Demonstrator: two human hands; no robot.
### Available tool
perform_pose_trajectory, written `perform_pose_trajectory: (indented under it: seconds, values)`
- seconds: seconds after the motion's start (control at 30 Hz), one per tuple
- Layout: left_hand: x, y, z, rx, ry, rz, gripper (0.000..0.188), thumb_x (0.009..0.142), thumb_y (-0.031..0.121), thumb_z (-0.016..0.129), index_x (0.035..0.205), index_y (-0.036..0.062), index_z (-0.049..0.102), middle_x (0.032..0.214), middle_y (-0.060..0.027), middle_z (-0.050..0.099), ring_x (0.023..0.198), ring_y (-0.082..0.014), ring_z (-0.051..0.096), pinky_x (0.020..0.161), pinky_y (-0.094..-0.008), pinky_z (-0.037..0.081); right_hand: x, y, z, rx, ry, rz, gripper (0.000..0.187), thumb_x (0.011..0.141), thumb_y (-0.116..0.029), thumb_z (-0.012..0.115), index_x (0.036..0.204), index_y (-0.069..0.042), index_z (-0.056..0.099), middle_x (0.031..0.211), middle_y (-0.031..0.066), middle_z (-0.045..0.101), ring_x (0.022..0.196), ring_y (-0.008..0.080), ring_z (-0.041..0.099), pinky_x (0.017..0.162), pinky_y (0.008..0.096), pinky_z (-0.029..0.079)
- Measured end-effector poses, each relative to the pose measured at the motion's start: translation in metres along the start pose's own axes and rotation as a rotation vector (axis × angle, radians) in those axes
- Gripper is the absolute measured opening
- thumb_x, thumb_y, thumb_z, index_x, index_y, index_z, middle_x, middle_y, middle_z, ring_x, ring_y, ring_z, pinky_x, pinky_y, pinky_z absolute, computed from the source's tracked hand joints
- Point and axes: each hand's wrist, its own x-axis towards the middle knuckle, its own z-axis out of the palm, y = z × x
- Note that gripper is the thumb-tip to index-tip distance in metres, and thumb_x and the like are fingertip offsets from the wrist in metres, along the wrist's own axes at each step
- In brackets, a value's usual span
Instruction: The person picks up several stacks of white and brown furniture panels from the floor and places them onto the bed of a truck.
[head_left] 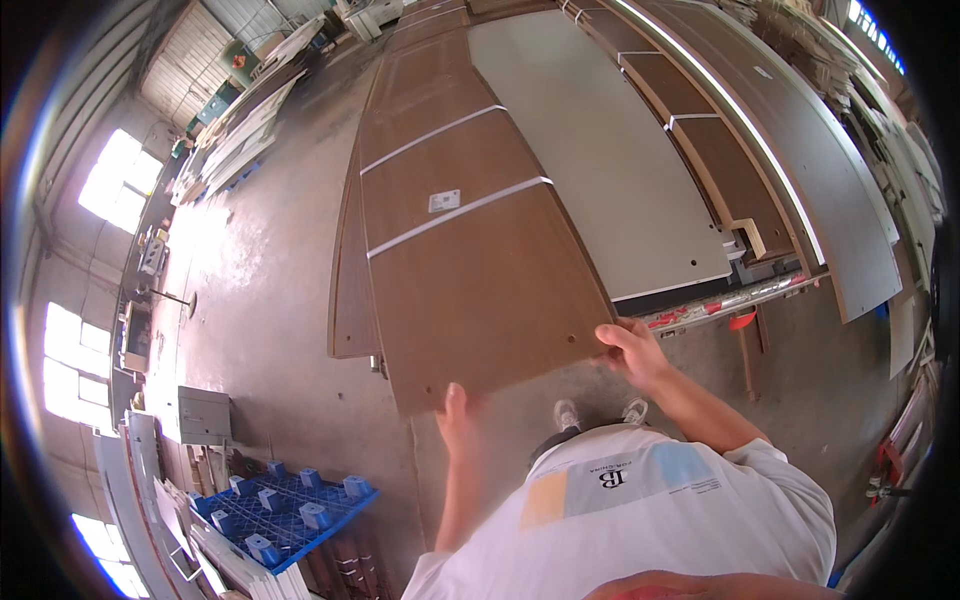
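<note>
A long brown board [480, 300], bound with white straps and bearing a small white label, stretches away from me. My left hand [455, 415] is at the left part of its near edge, thumb up against the board and the other fingers hidden. At the near right corner, my right hand [634, 352] grips the edge with its thumb on top and fingers curled below. Small round holes show near both near corners. Another brown board [350, 290] shows beneath it, jutting out on the left.
Right of the board lies a white panel [610, 150], then strapped brown panels [740, 165] and a grey-brown panel [800, 130]. A metal rail [710, 308] with red marks runs below them. A blue plastic pallet [285, 510] and a grey box [203, 415] are at lower left.
</note>
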Motion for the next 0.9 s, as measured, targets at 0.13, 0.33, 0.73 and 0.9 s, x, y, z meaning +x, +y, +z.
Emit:
perform_pose_trajectory:
  seconds: [0.13, 0.33, 0.73, 0.9]
  values:
    - [-0.046, -0.009, 0.013, 0.13, -0.118, 0.01, 0.034, 0.096, 0.034, 0.067, 0.119, 0.0102, 0.058, 0.095, -0.0004, 0.064, 0.07, -0.0128, 0.058, 0.059, -0.0283, 0.045, -0.039, 0.011, -0.045, 0.035, 0.011, -0.007, 0.043, 0.09, -0.031, 0.069, 0.116, 0.002, 0.065, 0.095, 0.0048, 0.069, 0.073, 0.0128, 0.065, 0.054, 0.0256, 0.043]
    - [-0.08, -0.013, 0.048, 0.371, -0.287, -0.119, 0.036, 0.104, 0.039, 0.049, 0.101, 0.006, 0.063, 0.087, -0.0039, 0.063, 0.078, -0.0175, 0.057, 0.071, -0.0349, 0.046, -0.096, 0.01, -0.1, -0.021, 0.076, -0.028, 0.046, 0.089, -0.035, 0.068, 0.115, 0.003, 0.066, 0.095, 0.0053, 0.069, 0.07, 0.0134, 0.062, 0.056, 0.0258, 0.045]
    - [-0.035, -0.066, 0.184, 0.283, -0.462, -0.358, 0.04, 0.104, 0.039, 0.058, 0.101, 0.0, 0.066, 0.081, -0.0102, 0.068, 0.07, -0.0158, 0.059, 0.067, -0.0301, 0.048, -0.032, -0.04, -0.17, -0.21, 0.525, -0.323, 0.046, 0.096, -0.043, 0.067, 0.116, -0.002, 0.064, 0.085, 0.0004, 0.062, 0.065, 0.0109, 0.059, 0.057, 0.026, 0.048]
    - [-0.032, -0.061, 0.187, 0.364, -0.468, -0.273, 0.045, 0.105, 0.04, 0.056, 0.104, -0.0042, 0.065, 0.082, -0.0113, 0.069, 0.068, -0.0153, 0.059, 0.066, -0.0296, 0.048, -0.031, -0.051, -0.157, -0.195, 0.479, -0.308, 0.049, 0.095, -0.045, 0.067, 0.118, -0.001, 0.063, 0.086, 0.0014, 0.064, 0.06, 0.0097, 0.058, 0.052, 0.025, 0.046]
